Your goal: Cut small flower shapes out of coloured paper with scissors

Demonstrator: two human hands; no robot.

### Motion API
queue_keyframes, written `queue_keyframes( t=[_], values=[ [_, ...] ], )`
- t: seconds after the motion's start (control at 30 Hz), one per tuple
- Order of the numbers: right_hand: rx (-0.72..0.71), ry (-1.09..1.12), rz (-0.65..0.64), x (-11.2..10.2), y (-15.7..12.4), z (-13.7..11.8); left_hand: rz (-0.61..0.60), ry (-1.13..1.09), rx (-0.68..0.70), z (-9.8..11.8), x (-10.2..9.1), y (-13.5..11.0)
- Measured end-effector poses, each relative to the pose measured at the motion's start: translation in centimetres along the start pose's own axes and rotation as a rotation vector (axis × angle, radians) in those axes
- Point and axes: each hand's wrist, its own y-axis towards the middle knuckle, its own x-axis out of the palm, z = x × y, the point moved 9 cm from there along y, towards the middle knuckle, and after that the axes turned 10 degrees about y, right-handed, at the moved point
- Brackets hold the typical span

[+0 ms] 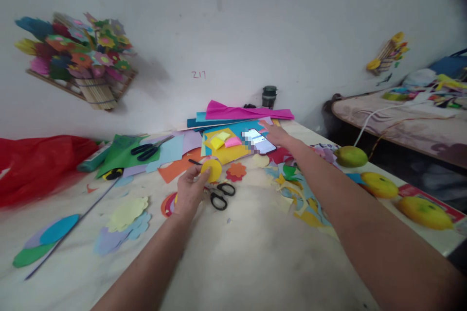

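Observation:
My left hand point(189, 192) pinches a yellow paper circle point(211, 170) between thumb and fingers, above the table. Black-handled scissors point(221, 196) lie just right of it, their blades partly hidden by the hand. A dark thin tip point(196, 162) shows behind the hand; its kind is unclear. Reaching far forward, my right hand point(275, 133) has its fingers stretched out over paper sheets, beside a lit phone point(263, 141). A small lavender piece of paper point(268, 120) lies at its fingertips; I cannot tell whether they touch it. An orange-red paper flower point(236, 171) lies between the hands.
Paper scraps point(301, 199) lie under my right forearm. Scalloped cut-outs point(127, 214) and ovals point(58, 229) are at left. Another pair of scissors point(149, 149) rests on green paper. Folded magenta paper point(248, 111) and a dark jar point(269, 96) stand by the wall.

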Motion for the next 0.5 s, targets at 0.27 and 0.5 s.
queue_keyframes(
  t=[0.27, 0.5],
  values=[
    [0.013, 0.022, -0.07, 0.5, -1.5, 0.3, 0.019, -0.002, -0.042, -0.2, -0.3, 0.1],
    [0.0, 0.015, -0.06, 0.7, -2.0, 0.4, 0.027, 0.02, -0.048, -0.3, -0.3, 0.2]
  ],
)
